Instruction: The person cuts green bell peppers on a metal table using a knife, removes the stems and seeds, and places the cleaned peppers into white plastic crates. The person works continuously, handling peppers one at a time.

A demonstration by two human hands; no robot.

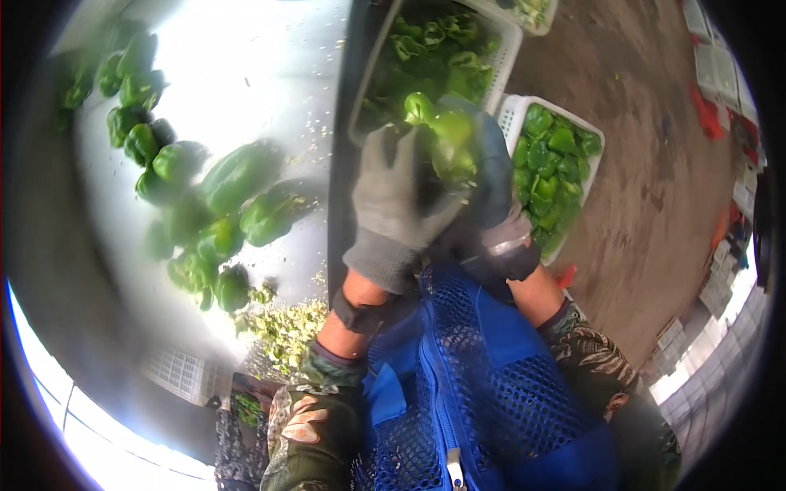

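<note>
A green bell pepper (454, 141), blurred and seemingly broken open, is between my two hands over a white plastic crate. My left hand (390, 190), in a grey knit glove, has its fingers and thumb around the pepper's near left side. On the other side my right hand (494, 166), in a dark blue-grey glove, wraps the pepper; its fingertips are mostly hidden. Pepper pieces fill the white crate (508, 61) below and beyond my hands. To the left, several whole green bell peppers (178, 161) lie on a shiny metal table (288, 67).
Right of my hands, another white crate (599, 144) holds pepper halves on the brown floor (651, 215). Seeds and pale scraps (282, 334) are heaped at the table's near end. A white crate (184, 374) stands at lower left. More crates (715, 73) line the far right.
</note>
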